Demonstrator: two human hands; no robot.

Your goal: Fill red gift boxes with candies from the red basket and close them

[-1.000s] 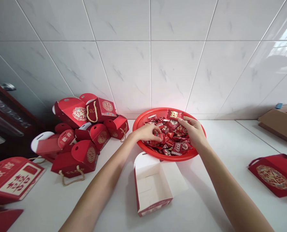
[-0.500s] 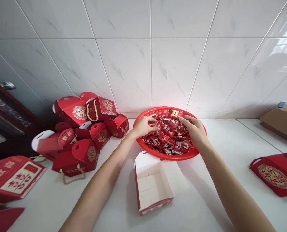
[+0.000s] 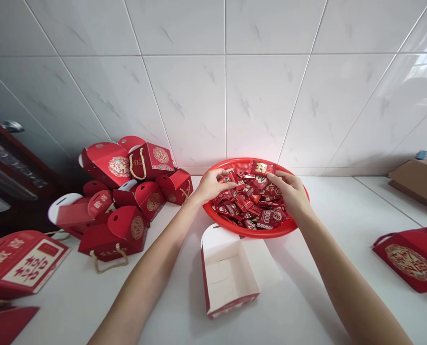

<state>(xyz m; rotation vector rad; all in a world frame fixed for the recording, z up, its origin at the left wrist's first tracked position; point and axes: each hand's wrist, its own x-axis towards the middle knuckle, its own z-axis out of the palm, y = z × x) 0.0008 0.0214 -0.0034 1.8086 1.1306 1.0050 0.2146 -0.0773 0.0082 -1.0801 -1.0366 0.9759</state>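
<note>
A red perforated plastic basket [image 3: 252,234] full of red-wrapped candies [image 3: 244,201] stands against the wall. My left hand [image 3: 212,187] is over its left side, fingers closed on a small red wrapped candy [image 3: 228,177]. Over the right side, my right hand [image 3: 293,191] pinches the edge of a red packet with gold print [image 3: 261,167] between thumb and fingers. In front of the basket sits an open gift box [image 3: 229,278], white inside and red outside, its flap up and nothing inside it.
Several red gift boxes [image 3: 112,230] with rope handles are piled at the left, one larger box [image 3: 22,263] nearer me. At the right lie another red box [image 3: 409,258] and a brown cardboard box [image 3: 420,184]. A tiled wall [image 3: 184,110] rises behind the white counter [image 3: 170,306].
My left hand has drawn slightly up and left, lifting the small candy off the pile. My right hand stays nearly in place with its packet, which has tilted slightly.
</note>
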